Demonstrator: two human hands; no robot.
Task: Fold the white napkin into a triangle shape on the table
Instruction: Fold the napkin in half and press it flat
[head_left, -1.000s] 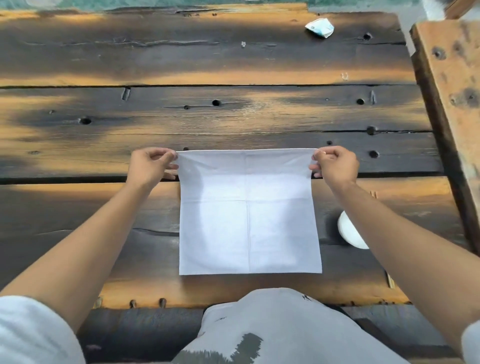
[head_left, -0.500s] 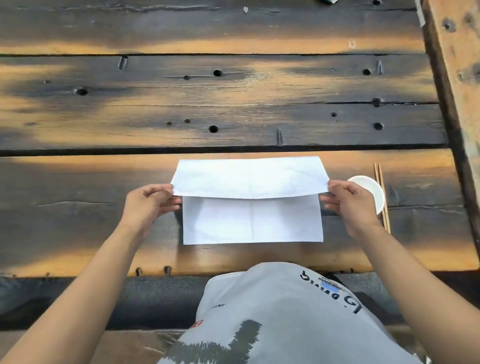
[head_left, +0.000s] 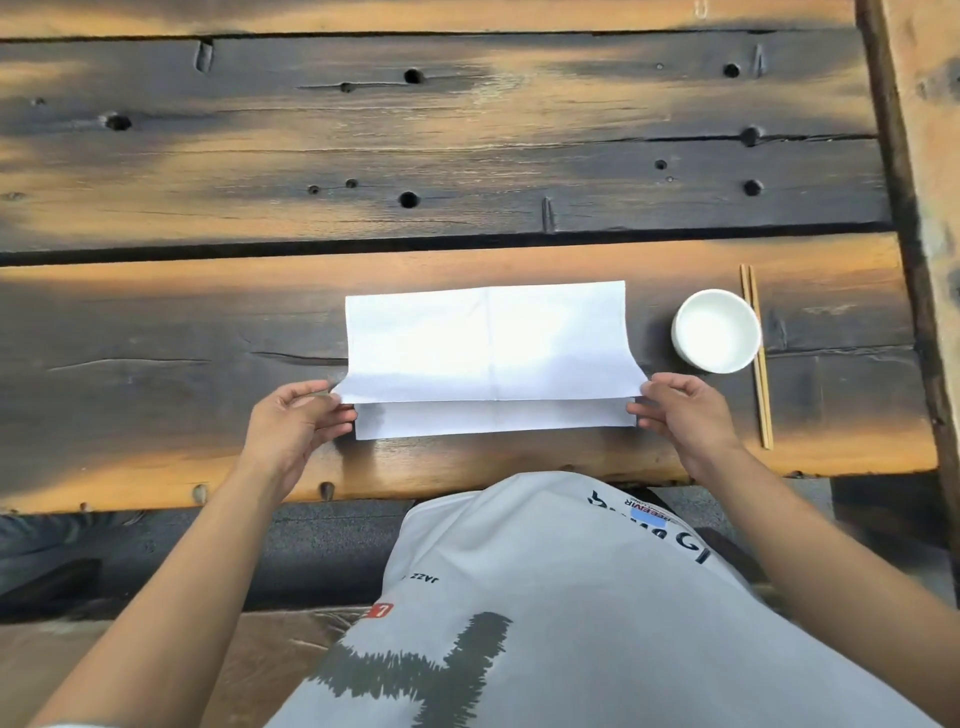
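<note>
Pinching the white napkin (head_left: 488, 343) at its upper layer's corners, left hand (head_left: 296, 423) and right hand (head_left: 680, 415) (thin, limp, easily creased) suit it.

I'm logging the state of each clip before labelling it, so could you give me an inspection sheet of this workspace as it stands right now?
Surface: dark wooden plank table, worn, with holes and gaps between boards.
Job's things: white napkin folded over on itself; the upper layer's near edge stops short of the lower layer's, leaving a strip showing. No triangle yet.
Clutter: small white bowl right of the napkin; pair of chopsticks lying just beyond the bowl.
Hands: left hand pinches the upper layer's near left corner; right hand pinches its near right corner.
Cables: nothing seen.
Surroundings: wooden beam along the right; the person's grey printed shirt below.
</note>
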